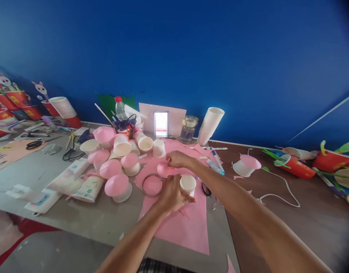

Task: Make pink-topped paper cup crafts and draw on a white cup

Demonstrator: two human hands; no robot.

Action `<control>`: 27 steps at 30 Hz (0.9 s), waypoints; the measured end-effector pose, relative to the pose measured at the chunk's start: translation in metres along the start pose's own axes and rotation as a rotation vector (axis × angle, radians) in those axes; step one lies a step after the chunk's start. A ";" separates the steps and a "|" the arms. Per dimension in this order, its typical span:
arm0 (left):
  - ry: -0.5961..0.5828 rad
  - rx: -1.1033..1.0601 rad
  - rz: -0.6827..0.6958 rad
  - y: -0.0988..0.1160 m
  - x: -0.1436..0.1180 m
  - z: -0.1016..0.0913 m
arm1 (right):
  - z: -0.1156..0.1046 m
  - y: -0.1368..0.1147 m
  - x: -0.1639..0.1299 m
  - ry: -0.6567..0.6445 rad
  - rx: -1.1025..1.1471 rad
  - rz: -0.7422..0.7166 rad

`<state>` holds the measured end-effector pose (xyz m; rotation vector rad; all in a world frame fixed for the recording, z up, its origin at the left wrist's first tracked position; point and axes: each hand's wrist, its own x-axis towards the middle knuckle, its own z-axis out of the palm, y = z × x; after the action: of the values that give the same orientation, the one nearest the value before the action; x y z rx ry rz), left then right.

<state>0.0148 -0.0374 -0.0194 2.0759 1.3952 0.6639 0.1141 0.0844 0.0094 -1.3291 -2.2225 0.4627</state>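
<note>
Head view: our left hand (pixel 171 195) grips a white cup (pixel 188 184) over the pink sheet (pixel 180 223), while our right hand (pixel 177 159) pinches a pink disc (pixel 164 169), apparently onto it. Several capped cups (pixel 117 185) lie finished at left; a stack (pixel 210 125) waits uncovered.

Table: we see a grey table (pixel 106 222) joined to a brown table (pixel 311 223).
On grey: pink paper sheet (pixel 180 223), metal ring (pixel 151 185), pink-topped cups (pixel 117 185), scissors (pixel 33 144).
On brown: white cord (pixel 279 189), red cup (pixel 295 167) lying down.
</note>
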 end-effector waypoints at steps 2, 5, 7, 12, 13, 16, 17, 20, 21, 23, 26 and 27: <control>0.000 -0.009 0.014 0.000 0.000 0.000 | -0.005 -0.004 0.002 -0.026 -0.018 -0.013; -0.026 0.002 -0.007 0.000 0.000 0.000 | -0.025 -0.006 -0.008 0.049 -0.078 -0.017; -0.039 0.016 -0.023 -0.002 0.000 0.002 | -0.041 -0.003 -0.027 0.171 -0.129 -0.028; -0.018 0.064 -0.003 -0.005 0.004 0.006 | -0.063 0.011 -0.102 0.492 -0.359 -0.314; -0.018 0.071 -0.004 -0.004 0.004 0.006 | -0.063 0.012 -0.116 0.495 -0.378 -0.368; -0.017 0.085 -0.017 -0.001 0.005 0.005 | -0.057 0.010 -0.143 0.506 -0.401 -0.457; -0.013 0.090 -0.016 0.000 0.005 0.004 | -0.054 0.008 -0.148 0.505 -0.393 -0.463; -0.007 0.113 -0.020 0.002 0.004 0.004 | -0.046 0.002 -0.155 0.504 -0.356 -0.485; -0.009 0.122 -0.018 0.003 0.005 0.004 | -0.044 0.000 -0.156 0.500 -0.337 -0.494; -0.017 0.137 0.004 0.003 0.005 0.004 | -0.041 -0.003 -0.157 0.475 -0.279 -0.509; -0.037 0.154 0.062 0.004 0.006 0.003 | -0.041 -0.007 -0.162 0.391 -0.171 -0.532; -0.044 0.153 0.070 0.004 0.006 0.003 | -0.041 -0.008 -0.163 0.370 -0.130 -0.533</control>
<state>0.0213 -0.0339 -0.0186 2.2540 1.3931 0.5512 0.1970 -0.0623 0.0069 -0.7467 -2.1897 -0.1170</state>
